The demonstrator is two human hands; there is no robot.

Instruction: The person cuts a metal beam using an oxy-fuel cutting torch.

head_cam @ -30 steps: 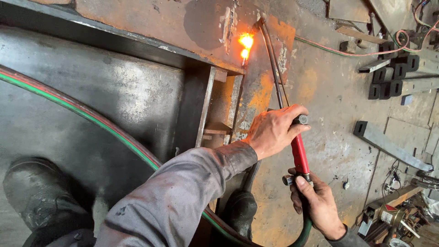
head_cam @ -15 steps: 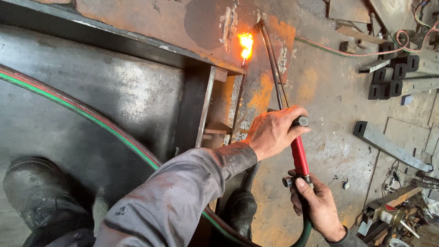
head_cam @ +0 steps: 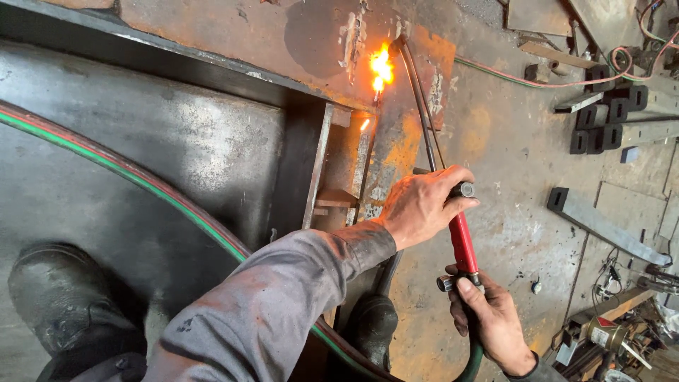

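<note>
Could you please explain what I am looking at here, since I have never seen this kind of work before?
This is one view from a camera on the person's head, looking down at their own arms and boots. Both bare hands hold a cutting torch with a red handle: the left hand grips its upper end, the right hand the lower end, where a hose joins. The torch's thin tubes reach up to a flame burning on a rusty steel plate. A red and green hose pair curves across the dark steel. Steel bars lie at right.

Rusty steel floor [head_cam: 523, 212]; black metal blocks [head_cam: 601, 120] upper right, long steel bar [head_cam: 601, 223] at right, red-green hose [head_cam: 127, 173] across left.
</note>
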